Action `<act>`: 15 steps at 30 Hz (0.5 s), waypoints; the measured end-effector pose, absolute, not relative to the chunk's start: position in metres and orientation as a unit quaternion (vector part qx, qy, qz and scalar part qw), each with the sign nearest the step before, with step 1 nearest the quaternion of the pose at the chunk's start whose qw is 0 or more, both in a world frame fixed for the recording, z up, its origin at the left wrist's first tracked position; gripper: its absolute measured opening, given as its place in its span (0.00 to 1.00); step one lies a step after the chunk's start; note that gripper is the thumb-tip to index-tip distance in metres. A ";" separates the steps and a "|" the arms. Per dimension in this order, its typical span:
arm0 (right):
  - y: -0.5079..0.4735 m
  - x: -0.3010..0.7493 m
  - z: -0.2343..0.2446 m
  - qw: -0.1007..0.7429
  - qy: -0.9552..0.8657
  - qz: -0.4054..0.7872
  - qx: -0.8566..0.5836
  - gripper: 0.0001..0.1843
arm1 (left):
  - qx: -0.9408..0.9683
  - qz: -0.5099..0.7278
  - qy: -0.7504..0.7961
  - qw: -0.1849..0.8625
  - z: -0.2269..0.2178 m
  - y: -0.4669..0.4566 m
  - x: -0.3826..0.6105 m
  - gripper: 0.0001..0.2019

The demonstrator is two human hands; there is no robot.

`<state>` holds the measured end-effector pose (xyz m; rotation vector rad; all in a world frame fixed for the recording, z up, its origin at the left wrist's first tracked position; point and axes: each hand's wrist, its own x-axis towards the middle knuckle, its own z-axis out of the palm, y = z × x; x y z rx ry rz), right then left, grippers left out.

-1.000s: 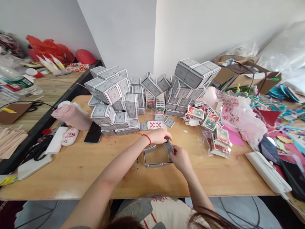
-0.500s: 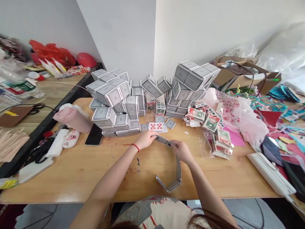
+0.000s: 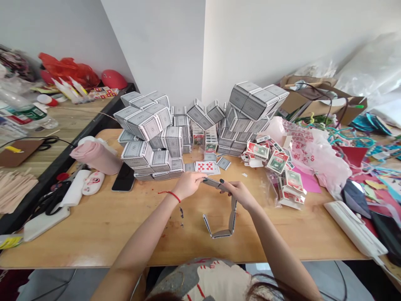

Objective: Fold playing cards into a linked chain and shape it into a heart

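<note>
My left hand (image 3: pixel 188 184) pinches one end of a chain of joined grey-backed playing cards (image 3: pixel 223 221). My right hand (image 3: pixel 239 193) grips the same chain a little further along, at its top. From my right hand the chain hangs down and curls back left just above the wooden table (image 3: pixel 103 221). A red string is tied round my left wrist. Behind my hands lie loose cards, one face up with red hearts (image 3: pixel 206 167). Beyond them stands a pile of cubes made of grey-backed cards (image 3: pixel 150 129).
A pink roll (image 3: pixel 95 154), a black phone (image 3: pixel 123 177) and scissors (image 3: pixel 52 198) lie at the left. Red and green card packs (image 3: pixel 282 167) in plastic, a pink bag (image 3: pixel 316 154) and a white box (image 3: pixel 354 228) crowd the right. A second table stands at far left.
The card chain was a closed square flat on the table; both hands lifted and unfolded it. It now hangs from my right hand, its lower end curled up more than half a second ago.
</note>
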<state>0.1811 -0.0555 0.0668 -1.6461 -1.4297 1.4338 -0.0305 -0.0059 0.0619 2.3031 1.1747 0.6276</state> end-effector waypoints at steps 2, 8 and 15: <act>-0.055 0.181 0.068 0.266 -0.522 0.540 -0.604 0.28 | 0.842 0.232 0.430 0.230 0.061 -0.006 -0.031 0.12; -0.055 0.181 0.068 0.271 -0.508 0.567 -0.588 0.26 | 0.845 0.238 0.429 0.211 0.060 -0.009 -0.031 0.12; -0.054 0.179 0.060 0.296 -0.468 0.609 -0.567 0.27 | 0.846 0.233 0.435 0.200 0.061 -0.012 -0.029 0.12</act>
